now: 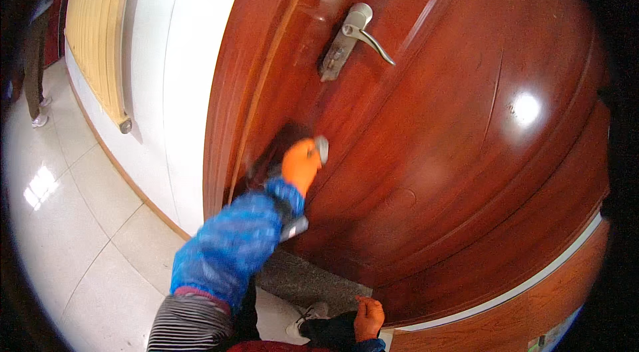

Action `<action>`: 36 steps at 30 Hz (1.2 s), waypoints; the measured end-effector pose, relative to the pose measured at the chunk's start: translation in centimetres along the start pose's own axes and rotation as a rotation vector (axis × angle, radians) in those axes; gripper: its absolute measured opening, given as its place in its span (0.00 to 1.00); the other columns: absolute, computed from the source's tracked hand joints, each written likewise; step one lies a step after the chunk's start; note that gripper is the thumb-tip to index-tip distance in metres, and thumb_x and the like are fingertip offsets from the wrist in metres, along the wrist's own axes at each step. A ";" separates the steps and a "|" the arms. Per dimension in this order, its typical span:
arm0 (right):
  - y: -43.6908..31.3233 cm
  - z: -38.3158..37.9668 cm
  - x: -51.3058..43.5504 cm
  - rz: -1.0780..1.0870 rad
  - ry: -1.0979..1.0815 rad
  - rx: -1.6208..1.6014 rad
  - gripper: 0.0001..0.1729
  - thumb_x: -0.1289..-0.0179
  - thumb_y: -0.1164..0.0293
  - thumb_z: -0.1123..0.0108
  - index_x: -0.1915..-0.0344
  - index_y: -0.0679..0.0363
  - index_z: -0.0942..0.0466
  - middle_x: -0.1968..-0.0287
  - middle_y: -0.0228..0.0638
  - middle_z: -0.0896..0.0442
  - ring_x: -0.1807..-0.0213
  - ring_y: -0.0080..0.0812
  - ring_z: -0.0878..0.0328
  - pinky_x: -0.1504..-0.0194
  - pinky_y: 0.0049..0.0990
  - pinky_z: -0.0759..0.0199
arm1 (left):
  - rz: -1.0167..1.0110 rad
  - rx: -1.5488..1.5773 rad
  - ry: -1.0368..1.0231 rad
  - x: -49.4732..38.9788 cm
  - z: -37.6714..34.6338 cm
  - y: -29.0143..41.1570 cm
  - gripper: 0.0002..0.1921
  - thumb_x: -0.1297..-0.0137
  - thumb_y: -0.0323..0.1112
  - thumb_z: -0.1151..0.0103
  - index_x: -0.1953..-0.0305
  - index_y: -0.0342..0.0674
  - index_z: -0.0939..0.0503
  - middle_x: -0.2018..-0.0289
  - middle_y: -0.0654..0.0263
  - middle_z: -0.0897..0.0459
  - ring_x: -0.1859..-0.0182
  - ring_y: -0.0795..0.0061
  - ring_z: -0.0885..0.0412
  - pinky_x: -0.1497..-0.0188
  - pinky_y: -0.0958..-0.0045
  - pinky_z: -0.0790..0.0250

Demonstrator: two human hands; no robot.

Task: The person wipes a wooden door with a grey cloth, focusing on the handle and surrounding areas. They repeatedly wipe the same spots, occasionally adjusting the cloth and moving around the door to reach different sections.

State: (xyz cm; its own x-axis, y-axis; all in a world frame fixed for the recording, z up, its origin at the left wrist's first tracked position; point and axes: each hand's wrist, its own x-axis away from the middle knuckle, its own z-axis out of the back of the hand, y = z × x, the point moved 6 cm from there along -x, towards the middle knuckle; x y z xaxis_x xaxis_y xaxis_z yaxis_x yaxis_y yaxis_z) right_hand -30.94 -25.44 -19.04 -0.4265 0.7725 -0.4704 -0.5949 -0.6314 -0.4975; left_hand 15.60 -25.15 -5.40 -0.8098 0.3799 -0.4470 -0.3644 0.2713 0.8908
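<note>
My left hand (301, 165), in an orange glove, reaches out to the reddish-brown wooden door (439, 137). Between its fingers is a small greyish-white object (322, 149), perhaps a folded cloth, held at or close to the door face. A blue sleeve cover (229, 242) wraps the forearm, and a grey device (294, 228) sits by the wrist. Above this hand, a metal lever handle (372, 45) projects from its long backplate (339, 50). My right hand (369, 318), also orange-gloved, is low near the door's bottom with fingers curled; whether it holds anything is unclear.
A white wall (184, 77) borders the door frame on the left, with a yellow slatted hanging (100, 32) on it. Pale floor tiles (100, 272) run alongside. Another person's legs (35, 72) stand at far left. A dark grey threshold (314, 279) lies by my shoe (299, 324).
</note>
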 end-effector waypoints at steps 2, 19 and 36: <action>0.0 -0.9 -0.4 0.067 -0.091 -0.020 0.10 0.35 0.73 0.39 0.57 0.63 0.15 0.61 0.41 0.15 0.57 0.39 0.20 0.51 0.36 0.27 | 0.198 0.249 -0.115 6.7 -1.3 -2.2 0.05 0.40 0.32 0.41 0.68 0.38 0.19 0.76 0.68 0.19 0.73 0.79 0.25 0.70 0.73 0.33; -6.0 -15.5 -7.9 -0.545 -0.497 -0.859 0.26 0.22 0.58 0.51 0.36 0.66 0.28 0.38 0.35 0.24 0.36 0.30 0.31 0.34 0.29 0.40 | 0.359 -0.050 -0.858 22.6 -5.8 -9.8 0.20 0.33 0.42 0.47 0.46 0.37 0.21 0.54 0.50 0.16 0.50 0.46 0.19 0.48 0.55 0.27; -7.9 -12.0 -11.6 -0.857 -0.177 -1.660 0.15 0.24 0.55 0.50 0.52 0.53 0.23 0.44 0.36 0.19 0.49 0.32 0.25 0.50 0.33 0.29 | 0.244 -0.223 -1.474 26.7 -4.6 -10.2 0.35 0.39 0.62 0.42 0.42 0.38 0.23 0.49 0.44 0.18 0.45 0.46 0.21 0.40 0.54 0.32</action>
State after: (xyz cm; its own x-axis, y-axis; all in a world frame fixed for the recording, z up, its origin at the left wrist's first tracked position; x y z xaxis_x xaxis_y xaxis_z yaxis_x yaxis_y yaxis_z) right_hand -13.16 -30.18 -18.40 -0.5306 0.8022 0.2737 0.4769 0.5495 -0.6861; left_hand -4.41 -21.86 -26.01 0.2639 0.9527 0.1505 -0.4630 -0.0117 0.8863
